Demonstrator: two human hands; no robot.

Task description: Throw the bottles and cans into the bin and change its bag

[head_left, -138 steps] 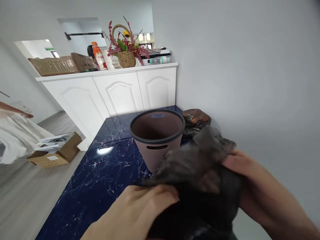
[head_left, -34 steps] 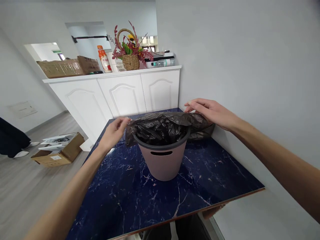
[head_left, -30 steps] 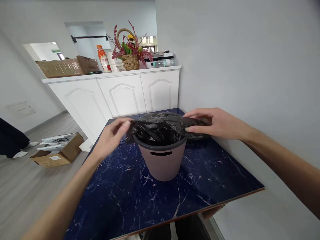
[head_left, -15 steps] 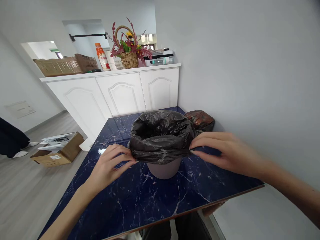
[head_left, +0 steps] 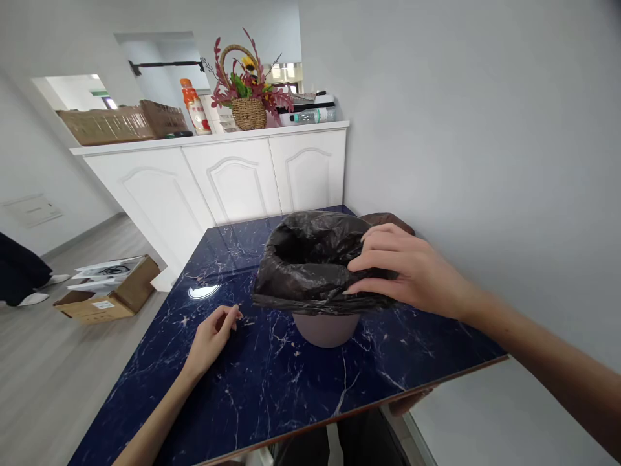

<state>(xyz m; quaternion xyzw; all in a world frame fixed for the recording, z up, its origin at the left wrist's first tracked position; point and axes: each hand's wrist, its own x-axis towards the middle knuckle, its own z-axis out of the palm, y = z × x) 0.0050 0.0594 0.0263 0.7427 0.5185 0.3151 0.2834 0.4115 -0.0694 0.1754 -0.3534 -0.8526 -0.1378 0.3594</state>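
A black trash bag lines a small greyish bin, its top folded loosely down over the rim and its mouth open upward. My right hand is at the near right side of the rim, fingers and thumb closed on the folded plastic. To the left of the bin, apart from the bag, my left hand lies low over the table with its fingers curled in and nothing visible in them. The bin stands upright on the dark blue marbled table.
Behind the bin, a brownish-black bundle is partly hidden by my right hand. A white cabinet bears a flower basket, bottles and a carton. On the floor at left sits an open cardboard box, near a person's legs.
My left hand has let go of the bag and moved down and left. My right hand has shifted left onto the rim. The bin appears slightly further right.
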